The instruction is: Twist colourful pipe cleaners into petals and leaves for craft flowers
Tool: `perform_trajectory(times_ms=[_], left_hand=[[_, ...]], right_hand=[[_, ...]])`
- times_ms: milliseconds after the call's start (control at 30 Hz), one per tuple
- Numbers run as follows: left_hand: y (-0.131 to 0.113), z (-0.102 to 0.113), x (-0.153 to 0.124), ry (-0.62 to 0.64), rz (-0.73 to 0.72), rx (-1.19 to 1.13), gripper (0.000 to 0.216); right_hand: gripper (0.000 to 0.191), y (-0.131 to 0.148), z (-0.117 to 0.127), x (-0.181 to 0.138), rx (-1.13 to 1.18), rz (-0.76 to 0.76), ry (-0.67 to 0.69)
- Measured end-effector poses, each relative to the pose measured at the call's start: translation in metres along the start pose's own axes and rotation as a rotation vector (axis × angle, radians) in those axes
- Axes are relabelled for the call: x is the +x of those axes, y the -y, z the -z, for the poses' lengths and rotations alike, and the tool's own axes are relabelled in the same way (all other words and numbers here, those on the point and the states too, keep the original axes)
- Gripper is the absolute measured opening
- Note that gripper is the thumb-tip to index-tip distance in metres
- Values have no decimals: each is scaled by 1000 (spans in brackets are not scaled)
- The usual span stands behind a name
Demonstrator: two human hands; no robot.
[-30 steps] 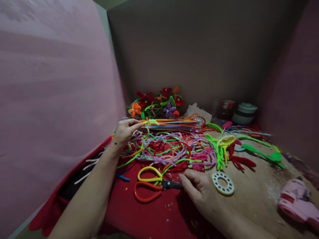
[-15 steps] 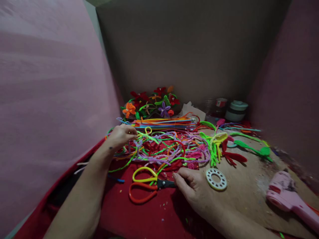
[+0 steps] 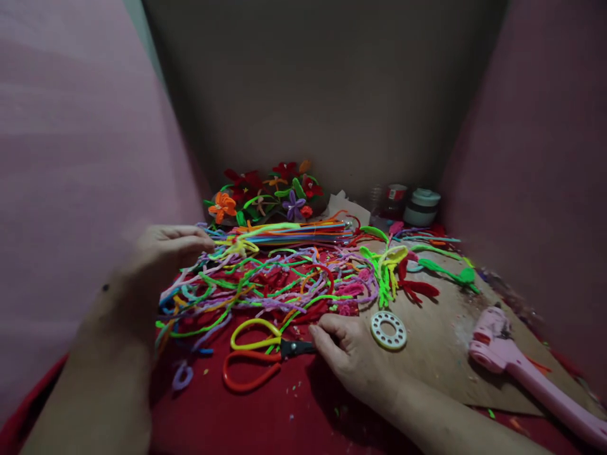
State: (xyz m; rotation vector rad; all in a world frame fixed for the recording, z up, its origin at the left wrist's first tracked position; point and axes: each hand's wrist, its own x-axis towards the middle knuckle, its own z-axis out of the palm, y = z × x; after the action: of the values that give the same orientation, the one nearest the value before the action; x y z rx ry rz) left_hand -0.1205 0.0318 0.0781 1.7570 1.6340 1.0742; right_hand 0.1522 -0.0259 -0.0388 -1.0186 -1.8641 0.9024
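My left hand [image 3: 177, 246], slightly blurred, pinches the end of a yellow-green pipe cleaner [image 3: 272, 229] with a yellow loop, above the left part of a tangled heap of coloured pipe cleaners [image 3: 284, 284]. In front of the heap, scissors [image 3: 289, 347] with one yellow and one red handle lie on the red cloth [image 3: 213, 420]. Over their blades rests my right hand [image 3: 344, 344], its fingers curled and closed. The blade tips are hidden by it, and whether the fingers grip them cannot be seen.
A white ring with holes [image 3: 389, 330] and a pink glue gun [image 3: 497, 347] lie on a brown board [image 3: 436, 354] at right. Pipe-cleaner flowers [image 3: 270, 193], a bundle of straight pipe cleaners [image 3: 303, 234] and a lidded jar [image 3: 423, 207] stand or lie behind.
My left hand has moved left, drawing the yellow-green pipe cleaner up from the heap. A small purple loop now shows near the left forearm. My right hand stays by the scissors; the view has shifted.
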Motion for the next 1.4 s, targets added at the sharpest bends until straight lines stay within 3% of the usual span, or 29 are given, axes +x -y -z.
perform_trajectory(times_ms=[100, 233, 300, 400, 600, 767, 900, 1000, 1200, 1400], left_hand=[[-9, -13, 3, 71, 114, -166, 18], [-14, -33, 3, 194, 143, -127, 19], [-13, -43, 2, 261, 60, -155, 18], [-13, -55, 1, 465, -18, -134, 21], [-22, -79, -5, 752, -90, 58, 23], [-22, -97, -14, 947, -307, 97, 21], [-22, -98, -17, 1052, -348, 119, 19], [-23, -90, -15, 1044, -366, 134, 18], [-15, -57, 1, 839, -245, 157, 19], [5, -27, 15, 326, -69, 135, 19]], right_hand=[[33, 1, 1, 0, -9, -3, 0], [33, 1, 1, 1, -1, -12, -9], [34, 0, 0, 1, 17, -17, -21], [36, -2, -1, 2, 108, -49, -34], [31, -4, 4, 13, 732, -405, 91], [31, -7, 1, 19, 948, -441, 73], [27, -10, -1, 21, 987, -443, 51], [24, -12, 2, 22, 1005, -464, -5], [21, -12, 14, 23, 1039, -458, -91], [13, 2, 38, 26, 1095, -460, -232]])
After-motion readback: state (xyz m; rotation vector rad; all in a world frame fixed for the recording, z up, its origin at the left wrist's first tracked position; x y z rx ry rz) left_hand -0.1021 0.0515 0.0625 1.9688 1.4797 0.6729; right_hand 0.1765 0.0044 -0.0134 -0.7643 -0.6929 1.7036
